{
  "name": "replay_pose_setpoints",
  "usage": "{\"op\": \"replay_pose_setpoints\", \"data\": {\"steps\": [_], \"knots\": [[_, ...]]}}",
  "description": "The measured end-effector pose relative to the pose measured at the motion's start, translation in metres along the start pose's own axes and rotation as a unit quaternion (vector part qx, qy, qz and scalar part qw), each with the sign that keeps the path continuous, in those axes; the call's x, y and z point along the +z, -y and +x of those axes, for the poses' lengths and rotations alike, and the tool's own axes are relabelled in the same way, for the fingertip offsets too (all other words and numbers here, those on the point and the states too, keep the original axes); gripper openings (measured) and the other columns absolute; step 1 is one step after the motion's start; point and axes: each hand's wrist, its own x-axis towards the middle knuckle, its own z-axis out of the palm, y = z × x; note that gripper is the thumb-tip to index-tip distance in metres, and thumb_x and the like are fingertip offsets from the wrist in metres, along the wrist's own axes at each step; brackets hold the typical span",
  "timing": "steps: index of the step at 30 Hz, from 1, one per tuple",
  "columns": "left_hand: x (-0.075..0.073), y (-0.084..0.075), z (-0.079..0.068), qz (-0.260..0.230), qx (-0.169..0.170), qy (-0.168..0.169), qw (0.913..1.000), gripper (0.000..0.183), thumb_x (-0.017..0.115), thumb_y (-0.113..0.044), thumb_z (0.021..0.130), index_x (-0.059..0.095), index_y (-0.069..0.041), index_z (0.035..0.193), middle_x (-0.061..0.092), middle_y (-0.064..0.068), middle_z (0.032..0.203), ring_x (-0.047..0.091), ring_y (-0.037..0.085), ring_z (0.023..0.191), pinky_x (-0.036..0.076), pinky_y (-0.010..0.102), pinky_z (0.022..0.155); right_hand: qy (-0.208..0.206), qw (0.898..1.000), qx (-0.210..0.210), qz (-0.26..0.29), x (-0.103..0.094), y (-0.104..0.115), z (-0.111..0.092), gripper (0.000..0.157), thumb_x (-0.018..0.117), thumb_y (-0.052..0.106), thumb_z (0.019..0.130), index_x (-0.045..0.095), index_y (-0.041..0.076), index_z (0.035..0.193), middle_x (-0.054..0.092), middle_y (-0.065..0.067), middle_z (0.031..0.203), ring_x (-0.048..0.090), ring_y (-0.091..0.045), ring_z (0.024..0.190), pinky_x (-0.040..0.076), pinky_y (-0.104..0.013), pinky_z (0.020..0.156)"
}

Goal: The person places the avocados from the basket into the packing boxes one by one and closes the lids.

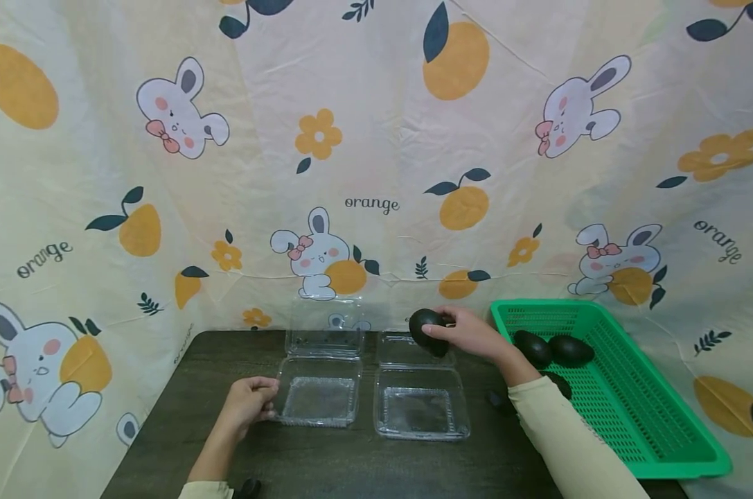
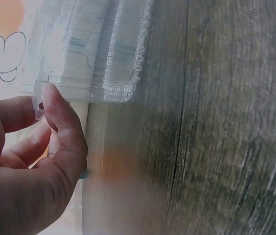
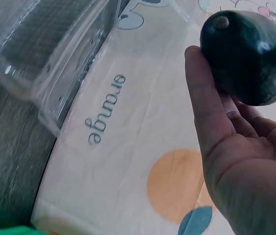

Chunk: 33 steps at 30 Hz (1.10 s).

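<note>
My right hand [image 1: 472, 334] grips a dark green avocado [image 1: 427, 328] in the air, above the raised lid of the right clear plastic clamshell box [image 1: 422, 430]. The avocado's stem end shows in the right wrist view, where fingers and thumb hold it from the sides. On the left, my left hand [image 1: 246, 402] pinches the near left edge of another clear clamshell box [image 1: 319, 420], its thumb and finger meeting on the rim in the left wrist view. Both boxes lie with their lids folded back, and no fruit shows in either.
A green plastic basket [image 1: 650, 388] stands at the right with a few avocados [image 1: 571, 351] at its far left end; my right forearm partly hides one. The dark wooden table [image 1: 326, 464] ends at a printed cloth [image 1: 401, 138] hanging behind.
</note>
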Motion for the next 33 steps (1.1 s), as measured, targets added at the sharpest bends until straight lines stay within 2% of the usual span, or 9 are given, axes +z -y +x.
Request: {"op": "replay_pose_setpoints", "data": {"steps": [4, 11, 13, 19, 23, 27, 33], "knots": [[0.000, 0.000, 0.000, -0.001, 0.002, 0.000, 1.0000, 0.026, 0.059, -0.005, 0.103, 0.063, 0.014, 0.120, 0.061, 0.006, 0.082, 0.057, 0.014, 0.069, 0.058, 0.027, 0.058, 0.002, 1.000, -0.001, 0.001, 0.006, 0.007, 0.005, 0.064, 0.068, 0.048, 0.098, 0.057, 0.001, 0.141, 0.063, -0.019, 0.132, 0.065, -0.031, 0.115, 0.058, -0.042, 0.088], [0.000, 0.000, 0.000, 0.001, 0.003, -0.002, 1.0000, 0.025, 0.059, -0.003, 0.103, 0.063, 0.015, 0.119, 0.060, 0.006, 0.082, 0.057, 0.014, 0.069, 0.058, 0.027, 0.058, 0.045, 0.996, -0.007, 0.072, 0.021, 0.015, 0.014, 0.061, 0.067, 0.037, 0.101, 0.052, -0.004, 0.143, 0.062, -0.024, 0.133, 0.070, -0.029, 0.108, 0.062, -0.046, 0.087], [0.001, -0.001, 0.000, 0.001, 0.003, -0.002, 1.0000, 0.025, 0.059, -0.003, 0.103, 0.064, 0.015, 0.119, 0.060, 0.006, 0.081, 0.056, 0.014, 0.069, 0.058, 0.027, 0.058, 0.048, 0.996, -0.011, 0.076, 0.026, 0.017, 0.017, 0.057, 0.067, 0.035, 0.101, 0.055, -0.004, 0.140, 0.063, -0.024, 0.130, 0.070, -0.028, 0.105, 0.062, -0.048, 0.086], [0.001, -0.001, 0.000, 0.003, 0.002, -0.003, 1.0000, 0.025, 0.059, -0.004, 0.102, 0.064, 0.015, 0.118, 0.060, 0.005, 0.079, 0.057, 0.014, 0.068, 0.058, 0.027, 0.057, 0.055, 0.995, -0.033, 0.075, 0.040, 0.023, 0.022, 0.050, 0.068, 0.036, 0.099, 0.061, -0.001, 0.132, 0.067, -0.018, 0.121, 0.069, -0.022, 0.096, 0.063, -0.043, 0.080], [0.001, -0.001, 0.000, 0.005, 0.001, -0.003, 1.0000, 0.025, 0.060, -0.004, 0.103, 0.064, 0.014, 0.118, 0.060, 0.005, 0.078, 0.057, 0.014, 0.068, 0.058, 0.028, 0.058, 0.073, 0.991, -0.029, 0.111, 0.053, 0.026, 0.026, 0.045, 0.068, 0.033, 0.100, 0.061, -0.003, 0.128, 0.071, -0.016, 0.113, 0.071, -0.020, 0.093, 0.063, -0.044, 0.081], [0.000, -0.002, -0.001, 0.006, 0.004, -0.002, 1.0000, 0.025, 0.060, -0.004, 0.102, 0.064, 0.014, 0.119, 0.061, 0.006, 0.080, 0.057, 0.015, 0.068, 0.059, 0.028, 0.058, 0.078, 0.988, -0.004, 0.135, 0.069, 0.029, 0.028, 0.049, 0.068, 0.030, 0.101, 0.056, -0.005, 0.132, 0.070, -0.020, 0.118, 0.071, -0.024, 0.098, 0.063, -0.045, 0.084], [0.001, -0.003, -0.001, 0.004, 0.002, -0.003, 1.0000, 0.025, 0.061, -0.003, 0.102, 0.063, 0.015, 0.120, 0.062, 0.007, 0.080, 0.058, 0.015, 0.067, 0.058, 0.028, 0.057, 0.082, 0.989, -0.013, 0.125, 0.089, 0.033, 0.036, 0.054, 0.068, 0.031, 0.100, 0.055, -0.006, 0.137, 0.071, -0.020, 0.117, 0.072, -0.025, 0.098, 0.064, -0.042, 0.081]]}}
